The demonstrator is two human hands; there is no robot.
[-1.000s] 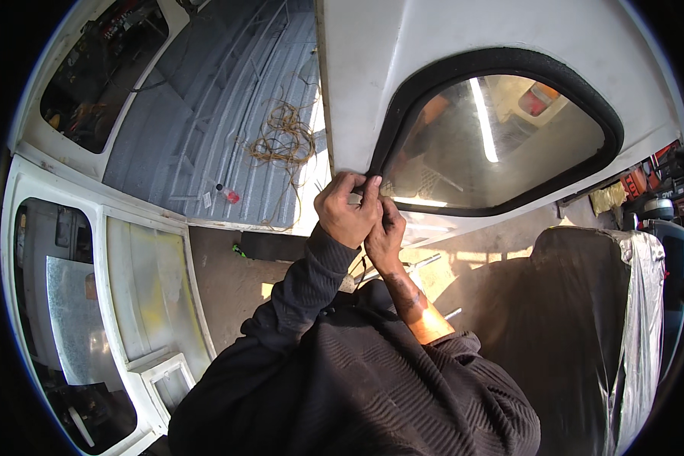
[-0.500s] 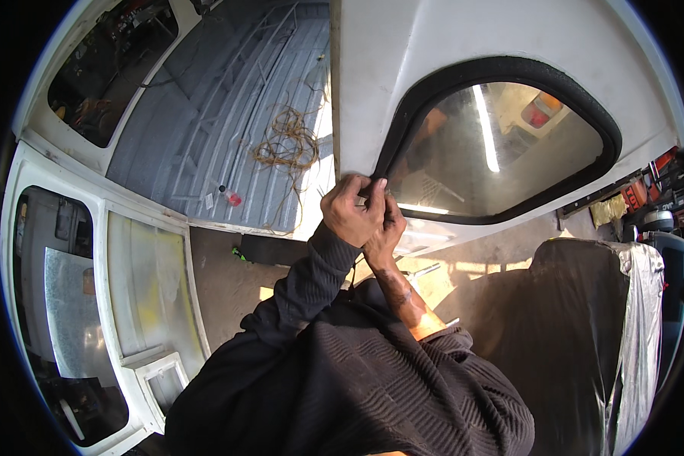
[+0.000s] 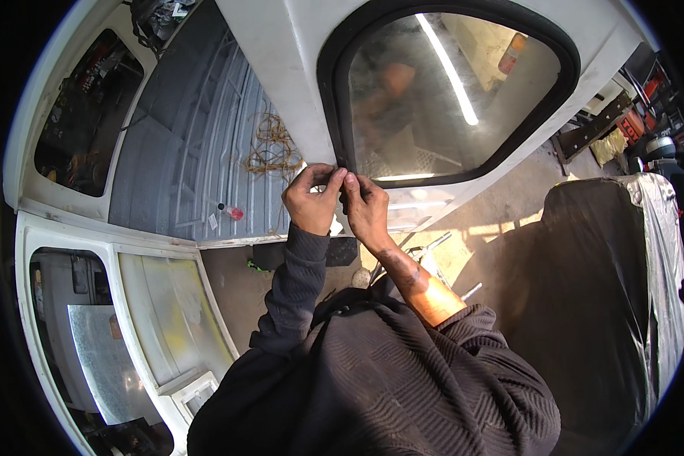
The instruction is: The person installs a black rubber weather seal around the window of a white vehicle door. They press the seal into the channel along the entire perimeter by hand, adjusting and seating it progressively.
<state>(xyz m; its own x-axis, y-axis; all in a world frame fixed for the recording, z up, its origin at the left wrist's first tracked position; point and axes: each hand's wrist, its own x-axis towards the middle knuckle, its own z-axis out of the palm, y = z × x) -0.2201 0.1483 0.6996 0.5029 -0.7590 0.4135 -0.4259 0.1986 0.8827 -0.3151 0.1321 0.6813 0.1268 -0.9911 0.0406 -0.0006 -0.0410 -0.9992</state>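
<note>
- As the head view shows, the left hand [image 3: 310, 199] and right hand [image 3: 367, 210] meet at the low left corner of the black window seal [image 3: 334, 83].
- Fingers curl in; I can't tell if they grip it.
- Grey truck bed [image 3: 156, 186]: tangled string [image 3: 272, 156], 1 little bottle [image 3: 236, 214].

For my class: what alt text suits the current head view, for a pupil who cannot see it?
A person's left hand and right hand meet at the lower left of the black seal around a window. Tangled cord lies on a grey ridged floor to the left; a dark cover hangs at right.
</note>
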